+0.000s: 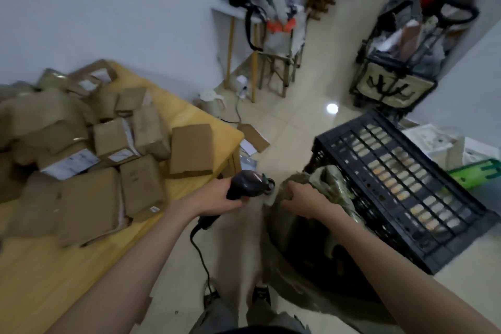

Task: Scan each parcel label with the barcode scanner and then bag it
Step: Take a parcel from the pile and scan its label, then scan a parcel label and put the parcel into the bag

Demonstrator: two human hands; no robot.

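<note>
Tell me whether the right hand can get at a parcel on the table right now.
Probably not at once: the right hand grips the bag, and the parcels lie across the left hand.

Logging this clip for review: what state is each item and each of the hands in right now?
left hand: closed around the barcode scanner
barcode scanner: held off the table, cable hanging down
right hand: gripping the rim of the bag
bag: on the floor, mouth open
parcels: heaped on the wooden table, unbagged
black crate: tilted, beside the bag
parcel on the floor: lying by the table's far corner
</note>
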